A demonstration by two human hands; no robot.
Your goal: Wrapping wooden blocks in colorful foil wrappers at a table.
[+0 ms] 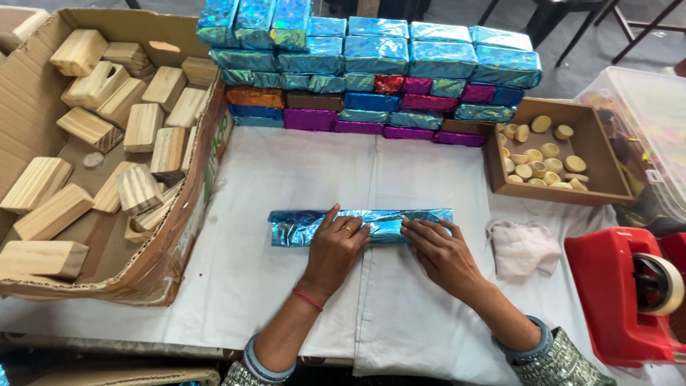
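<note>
The left hand (pixel 334 250) lies flat, fingers spread, pressing on the blue foil-wrapped block (pixel 361 226); the right hand (pixel 441 254) presses its fingertips flat on the same block, pinching nothing. The block lies on the white cloth (pixel 286 179), long axis running left to right. Bare cloth lies open nearer than the block and beyond it. Right of the block lie a pink rag (pixel 522 248) and a red tape dispenser (pixel 629 293). Left of it a cardboard box (pixel 179 250) of wooden blocks (pixel 139 189). Beyond the block stands a stack of foil-wrapped blocks (pixel 371 71), and a small box (pixel 600 154) of wooden discs (pixel 543 161).
</note>
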